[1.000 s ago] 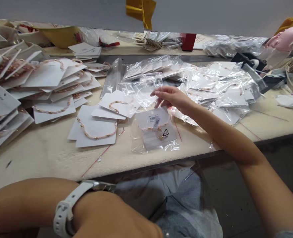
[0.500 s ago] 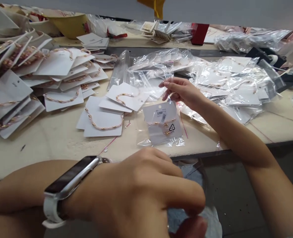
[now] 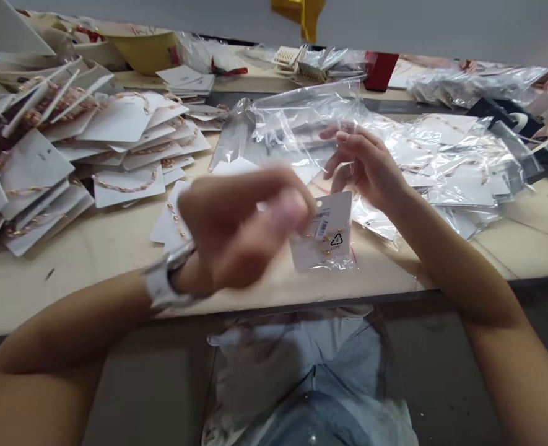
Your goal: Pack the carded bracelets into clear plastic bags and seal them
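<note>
My left hand (image 3: 250,223), with a watch on a white strap (image 3: 166,282), is raised over the front of the table. Motion smears its curled fingers, so I cannot make out anything in them. My right hand (image 3: 360,161) has its fingers bent and apart at the edge of clear plastic bags (image 3: 296,124), with no object visible in its grasp. Just below it lies a white jewellery card (image 3: 308,254) in a clear bag, bearing a barcode sticker and gold beads. Partly behind my left hand are white cards with a beaded bracelet (image 3: 174,217).
Piles of carded bracelets (image 3: 116,124) fill the left side. Bagged cards (image 3: 459,161) are heaped at the right. A yellow bowl (image 3: 146,52), a red box (image 3: 381,71) and a black holder (image 3: 506,114) stand further back. The table's dark front edge (image 3: 264,306) runs before me.
My left hand has risen from the near foreground to above the table, turning over. The right hand has shifted slightly right within the view, fingers still apart. The clear bags near it have changed shape.
</note>
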A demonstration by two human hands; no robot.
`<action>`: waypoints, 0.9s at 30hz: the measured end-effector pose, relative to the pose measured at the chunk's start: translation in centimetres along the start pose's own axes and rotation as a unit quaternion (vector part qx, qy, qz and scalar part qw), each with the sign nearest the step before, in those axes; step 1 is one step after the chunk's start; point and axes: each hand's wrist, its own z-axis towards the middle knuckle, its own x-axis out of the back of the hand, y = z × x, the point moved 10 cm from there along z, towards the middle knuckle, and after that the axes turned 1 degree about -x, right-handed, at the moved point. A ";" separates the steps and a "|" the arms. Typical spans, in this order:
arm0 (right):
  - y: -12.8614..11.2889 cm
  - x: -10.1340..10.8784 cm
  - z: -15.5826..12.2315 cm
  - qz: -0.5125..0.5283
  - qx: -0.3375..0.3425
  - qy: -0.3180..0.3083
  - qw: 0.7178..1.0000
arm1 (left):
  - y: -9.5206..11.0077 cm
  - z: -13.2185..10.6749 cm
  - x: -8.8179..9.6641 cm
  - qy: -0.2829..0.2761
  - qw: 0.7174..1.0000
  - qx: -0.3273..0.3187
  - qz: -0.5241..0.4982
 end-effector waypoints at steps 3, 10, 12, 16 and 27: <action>-0.1 0.5 0.1 -0.014 0.011 0.016 1.000 | -1.1 4.3 4.9 0.192 0.962 -0.146 -0.130; 1.6 0.7 0.4 -0.028 -0.037 0.043 0.998 | -9.1 9.0 1.7 0.010 0.945 0.147 -0.292; 2.6 0.3 0.5 -0.023 -0.066 0.032 0.997 | -8.4 8.6 0.3 -0.059 0.940 0.140 -0.305; 4.3 1.4 0.6 -0.086 -0.103 0.071 0.988 | -9.0 8.5 0.5 -0.052 0.965 0.139 -0.215; -2.7 -3.3 -2.1 -0.551 0.301 0.077 0.774 | -10.3 5.8 -3.4 -0.244 0.947 0.145 -0.149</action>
